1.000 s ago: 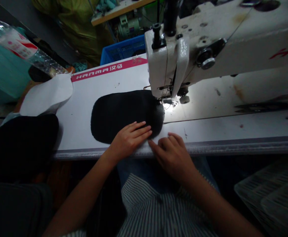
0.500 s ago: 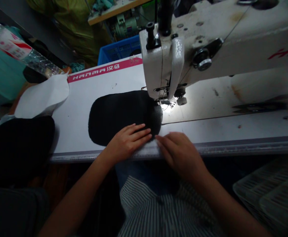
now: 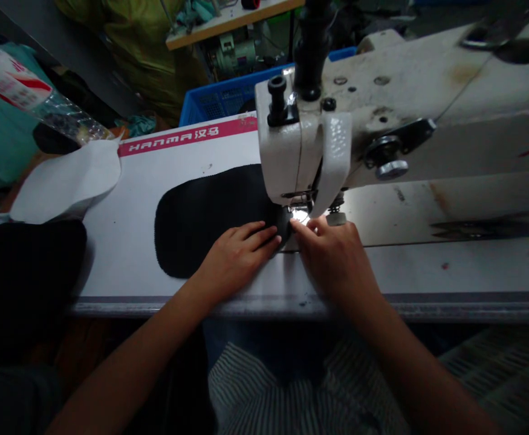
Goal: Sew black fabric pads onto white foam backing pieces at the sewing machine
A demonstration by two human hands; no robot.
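A black fabric piece (image 3: 201,217) with rounded ends lies flat on the sewing table (image 3: 123,241). Its right end is beneath the head of the sewing machine (image 3: 279,163), beside the lit needle area. My left hand (image 3: 239,257) rests on the near right part of the fabric, fingers stretched out. With thumb and fingers pinched together, my right hand (image 3: 337,257) is at the fabric's right edge, close to the presser foot. The machine head hides the far right corner of the piece.
Dark scissors or snips (image 3: 486,228) lie on the machine bed at right. On the left are a white sheet piece (image 3: 64,181), more black fabric (image 3: 23,272) and a plastic bottle (image 3: 32,90). A blue crate (image 3: 219,99) stands behind the table.
My right hand has moved from the table's near side up to the fabric's right edge by the needle. My left hand stays flat on the fabric. The camera view has shifted slightly.
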